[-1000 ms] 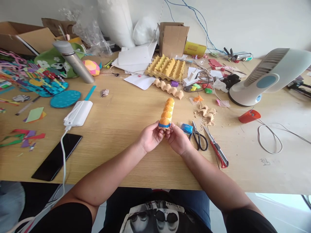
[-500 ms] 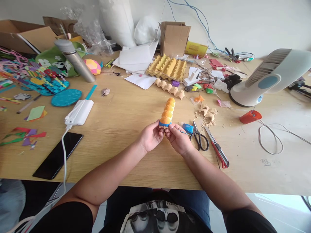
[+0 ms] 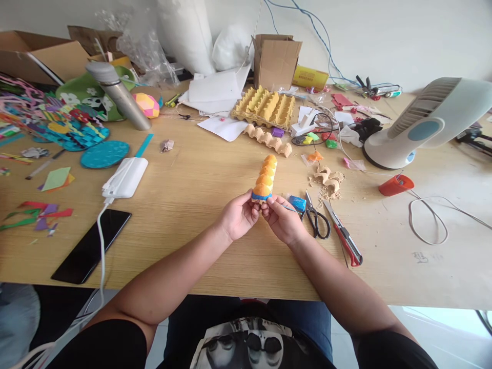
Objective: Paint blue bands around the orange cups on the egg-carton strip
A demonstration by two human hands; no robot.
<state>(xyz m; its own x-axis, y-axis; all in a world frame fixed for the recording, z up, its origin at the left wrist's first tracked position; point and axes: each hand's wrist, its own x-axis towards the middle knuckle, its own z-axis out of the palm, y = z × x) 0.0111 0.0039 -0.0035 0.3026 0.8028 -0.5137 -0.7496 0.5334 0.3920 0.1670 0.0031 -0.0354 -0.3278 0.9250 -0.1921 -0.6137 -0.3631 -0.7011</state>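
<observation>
Both hands hold a bumpy egg-carton strip over the table, its humps coated in orange and its near end banded in blue, probably modelling clay. My left hand grips the near end from the left, thumb beside the blue band. From the right, my right hand pinches the same end with its thumb on the band. A thin blue sliver sticks out by the right hand; its kind is unclear. Close by lie a packet of blue clay, black-handled scissors and a red utility knife.
A bare carton strip and a yellow egg tray lie beyond the hands. Carton scraps, an orange cup and a white fan stand right. Leftward are a power bank, phone and steel bottle.
Hardly anything differs. Both hands keep the same hold on the carton strip, and the things on the table stay where they were.
</observation>
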